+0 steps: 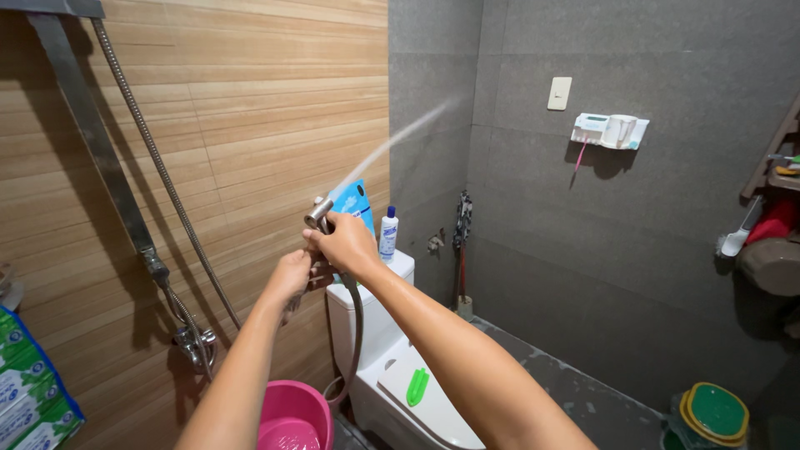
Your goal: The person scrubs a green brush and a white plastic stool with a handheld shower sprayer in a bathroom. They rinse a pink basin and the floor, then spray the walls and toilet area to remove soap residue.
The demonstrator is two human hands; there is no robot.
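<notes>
Fingers [333,242] of right hand [348,243] clenched round bidet sprayer [320,212], left hand [292,273] bracing; best keep jet steady on grey wall [433,100].

Both hands, right [346,243] and left [292,275], grip a spray nozzle [318,212] jetting water toward 1 o'clock; white toilet [375,333] below.

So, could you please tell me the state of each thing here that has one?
Spray nozzle: spraying water.
Right hand: gripping the nozzle.
Left hand: closed just below it.
Toilet lid: shut, green brush on top.
Pink bucket: upright, open.
</notes>
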